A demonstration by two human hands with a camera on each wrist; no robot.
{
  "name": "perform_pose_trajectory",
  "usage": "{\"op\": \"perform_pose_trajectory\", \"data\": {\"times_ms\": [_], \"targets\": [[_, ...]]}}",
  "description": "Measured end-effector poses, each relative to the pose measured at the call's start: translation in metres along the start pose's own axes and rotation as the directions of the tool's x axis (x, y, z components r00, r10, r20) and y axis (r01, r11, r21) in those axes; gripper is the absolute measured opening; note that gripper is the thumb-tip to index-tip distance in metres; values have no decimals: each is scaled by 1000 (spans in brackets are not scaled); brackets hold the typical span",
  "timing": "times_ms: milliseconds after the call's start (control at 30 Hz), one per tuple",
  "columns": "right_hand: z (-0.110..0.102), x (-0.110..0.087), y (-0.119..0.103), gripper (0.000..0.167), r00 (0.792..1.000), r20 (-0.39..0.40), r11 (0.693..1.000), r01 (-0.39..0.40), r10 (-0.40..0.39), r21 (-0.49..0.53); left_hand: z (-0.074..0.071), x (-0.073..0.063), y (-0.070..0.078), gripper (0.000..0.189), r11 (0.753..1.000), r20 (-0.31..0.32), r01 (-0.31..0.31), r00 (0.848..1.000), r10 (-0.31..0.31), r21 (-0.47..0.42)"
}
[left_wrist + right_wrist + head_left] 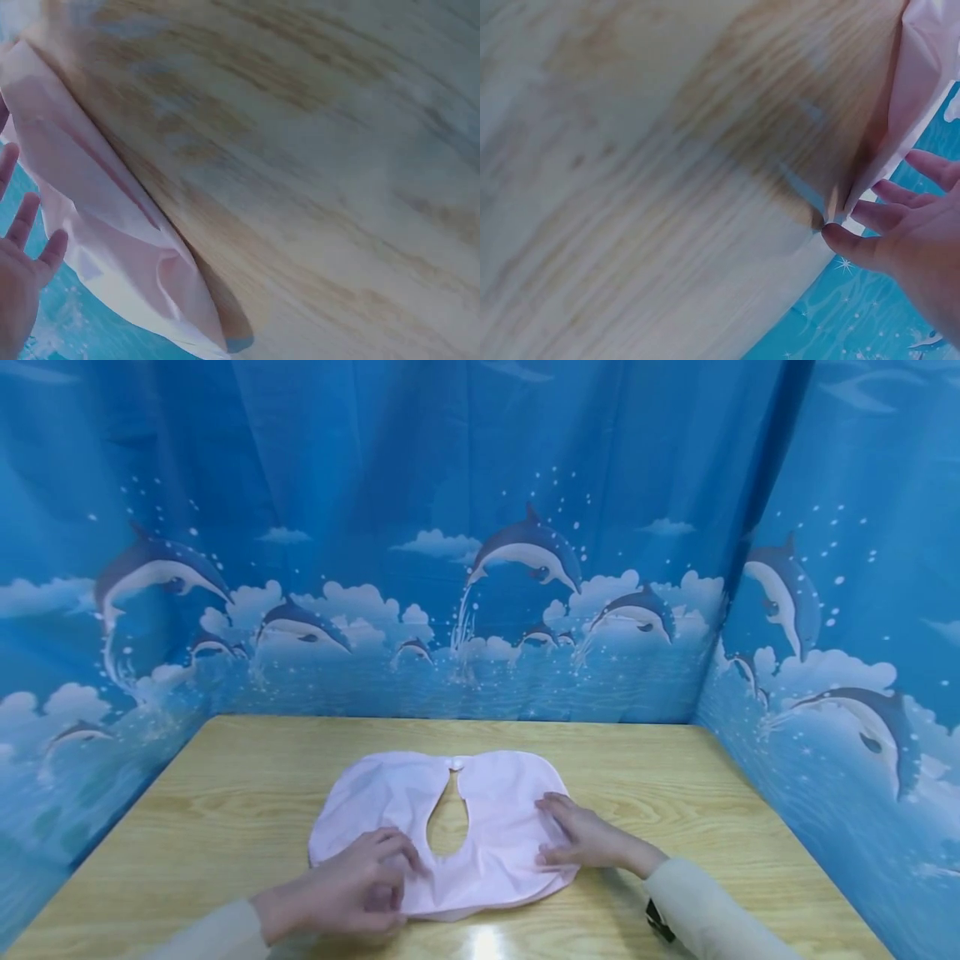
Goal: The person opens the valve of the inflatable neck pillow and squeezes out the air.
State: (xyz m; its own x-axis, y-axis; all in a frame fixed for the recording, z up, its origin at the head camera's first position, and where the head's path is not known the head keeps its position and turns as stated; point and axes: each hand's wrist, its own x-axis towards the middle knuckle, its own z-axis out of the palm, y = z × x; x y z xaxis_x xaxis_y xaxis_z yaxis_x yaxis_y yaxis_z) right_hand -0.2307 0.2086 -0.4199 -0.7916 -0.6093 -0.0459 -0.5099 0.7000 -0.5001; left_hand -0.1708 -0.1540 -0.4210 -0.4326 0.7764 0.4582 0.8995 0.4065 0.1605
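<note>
A pale pink cloth bib (502,818) lies spread on the wooden table (675,793), its fastening (456,763) at the far side and a teardrop-shaped neck opening in the middle. Over the bib's near left part is my left hand (360,881), fingers bent loosely downward. The left wrist view has its fingers apart beside the folds of the cloth. My right hand (588,835) rests at the bib's right edge, fingers on the cloth and thumb spread away from them. In the right wrist view, the thumb and fingertips sit right along that edge.
Blue curtains (360,510) printed with dolphins and clouds hang behind the table and along both sides. A dark object (660,921) shows under the right sleeve. Light glares off the tabletop near the front.
</note>
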Motion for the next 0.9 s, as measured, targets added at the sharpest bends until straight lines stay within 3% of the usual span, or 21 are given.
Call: {"op": "perform_pose_trajectory", "data": {"times_ms": [133, 200, 300, 400, 533, 700, 900], "targets": [[-1, 1, 1, 85, 1000, -2, 1000, 1, -1, 10, -3, 2, -7, 19, 992, -112, 77, 990, -88, -96], [-2, 2, 1, 86, 1000, -11, 1000, 5, -5, 9, -4, 4, -13, 17, 990, -162, 119, 978, -131, -78], [-2, 3, 1, 88, 1000, -24, 1000, 11, -11, 4, -5, 5, -22, 15, 976, -172, 218, 962, -213, 9], [-1, 4, 0, 88, 999, -19, 1000, 27, -27, 12, -5, 3, -27, 44, 949, -102, 306, 949, -298, 74], [2, 4, -3, 92, 999, 19, 998, 27, -28, 57, -2, -2, -27, 81, 914, 37, 394, 916, -399, 99], [4, 2, -3, 95, 999, 47, 997, 5, -9, 74, 2, -6, -24, 105, 877, 122, 458, 871, -475, 145], [6, 0, 0, 97, 998, 63, 998, -3, -1, 61, 4, -13, -22, 125, 853, 210, 492, 828, -520, 171]]}}
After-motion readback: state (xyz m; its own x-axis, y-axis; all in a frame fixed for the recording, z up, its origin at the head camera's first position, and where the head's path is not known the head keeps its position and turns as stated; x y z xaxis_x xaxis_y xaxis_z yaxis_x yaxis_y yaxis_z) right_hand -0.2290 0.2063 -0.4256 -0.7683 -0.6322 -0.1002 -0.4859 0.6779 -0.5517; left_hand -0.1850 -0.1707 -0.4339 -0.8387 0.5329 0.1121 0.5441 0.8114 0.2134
